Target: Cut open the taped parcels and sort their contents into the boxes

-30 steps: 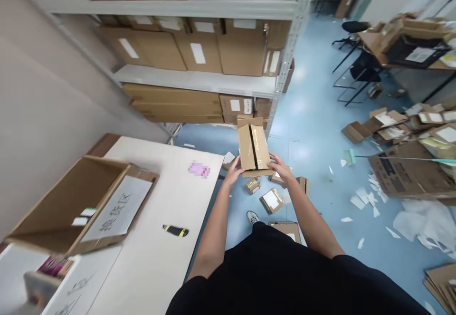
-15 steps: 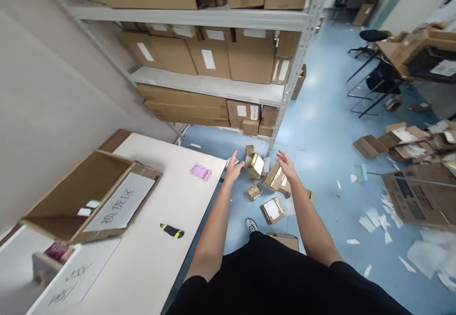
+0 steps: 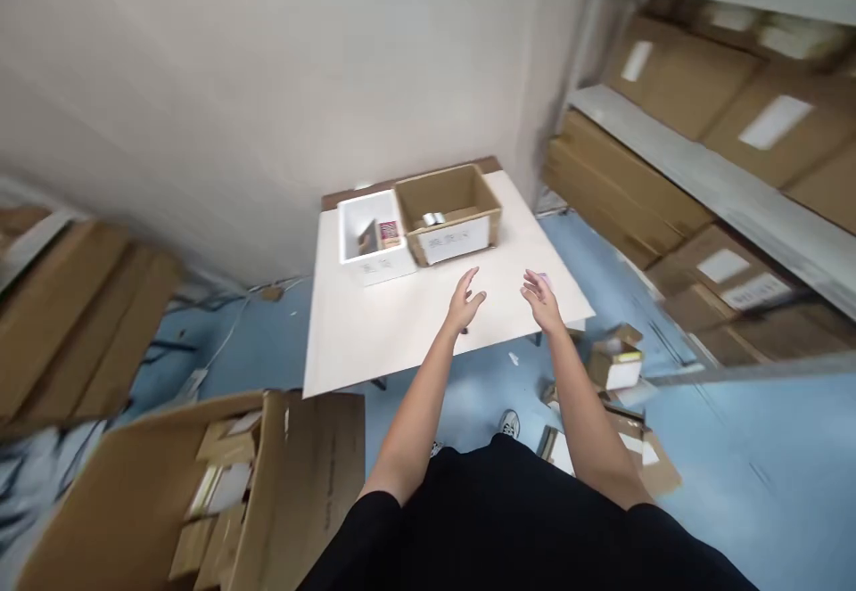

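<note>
head view: left hand [image 3: 464, 304] and right hand [image 3: 543, 305] both empty, held apart before counter [image 3: 354, 337].
fingers loosely curled, nothing gripped. purple item [image 3: 546, 279] on counter, partly hidden behind right hand. labelled cardboard box [image 3: 458, 239] farther back, just beside white bin [image 3: 388, 267], both on counter. big carton [image 3: 120, 480] at lower left has small boxes [image 3: 231, 486] inside.

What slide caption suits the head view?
Left hand and right hand, open and empty, before a table with a cardboard box.
</note>
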`<state>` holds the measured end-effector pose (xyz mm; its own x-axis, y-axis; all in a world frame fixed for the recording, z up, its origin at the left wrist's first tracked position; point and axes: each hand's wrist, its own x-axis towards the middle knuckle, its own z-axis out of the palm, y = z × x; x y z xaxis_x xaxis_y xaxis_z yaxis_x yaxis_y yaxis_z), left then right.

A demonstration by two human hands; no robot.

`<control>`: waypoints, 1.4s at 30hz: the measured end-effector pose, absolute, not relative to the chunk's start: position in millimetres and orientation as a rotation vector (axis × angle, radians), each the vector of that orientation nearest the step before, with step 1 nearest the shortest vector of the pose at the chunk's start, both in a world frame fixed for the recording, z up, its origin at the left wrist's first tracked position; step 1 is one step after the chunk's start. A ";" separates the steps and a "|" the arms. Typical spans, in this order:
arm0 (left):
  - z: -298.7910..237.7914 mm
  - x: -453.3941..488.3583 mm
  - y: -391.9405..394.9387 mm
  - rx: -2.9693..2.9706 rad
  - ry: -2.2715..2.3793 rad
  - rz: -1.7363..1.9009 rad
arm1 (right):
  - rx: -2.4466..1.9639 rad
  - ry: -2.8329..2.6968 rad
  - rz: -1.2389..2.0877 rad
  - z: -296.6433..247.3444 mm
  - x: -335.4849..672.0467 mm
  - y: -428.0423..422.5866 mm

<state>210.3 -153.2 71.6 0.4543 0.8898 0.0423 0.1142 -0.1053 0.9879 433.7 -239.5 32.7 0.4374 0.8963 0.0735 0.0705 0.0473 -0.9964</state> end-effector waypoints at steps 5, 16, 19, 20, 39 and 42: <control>83.1 26.9 -141.6 1.356 1.146 1.124 | -1.275 -1.233 1.043 56.1 251.9 -158.8; 71.3 -341.6 -252.6 0.920 1.650 1.630 | -0.842 -1.781 1.519 59.9 -159.1 -129.2; 66.7 -403.3 -301.7 0.756 1.766 1.731 | -0.727 -1.882 1.637 54.6 -245.9 -144.9; 64.5 -419.9 -316.2 0.701 1.802 1.756 | -0.688 -1.910 1.671 52.2 -271.0 -149.5; -108.6 -601.5 -287.8 -0.033 1.960 1.662 | -0.794 -2.151 1.970 -148.7 -542.3 -78.6; -169.0 -624.6 -264.9 -0.164 1.928 1.616 | -0.970 -2.182 1.940 -204.0 -565.8 -70.4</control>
